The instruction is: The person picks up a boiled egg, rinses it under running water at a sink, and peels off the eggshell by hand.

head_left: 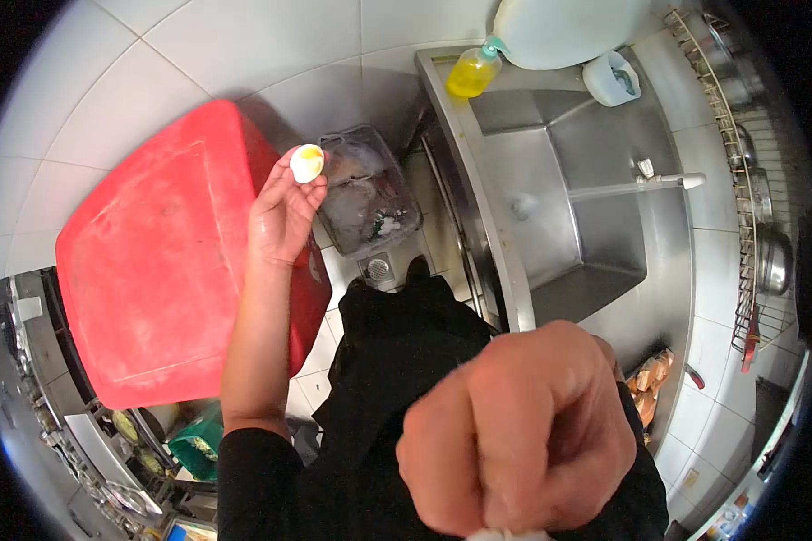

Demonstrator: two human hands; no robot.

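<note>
My left hand [287,209] is raised beside the red bin, its fingers closed around a boiled egg [306,163]. The egg's white faces me, with a patch of yellow yolk showing. Close to the camera, my right hand [523,433] is large and slightly blurred, its fingers curled inward. Whatever it may hold is hidden, though a sliver of white shows below it at the frame's bottom edge.
A big red plastic bin [153,261] stands on the left. Beyond my feet sits a grey tub [370,203] with a cloudy bag. At right, water runs from a tap [672,180] into a steel sink [595,234]. A yellow soap bottle [472,74] stands on its rim.
</note>
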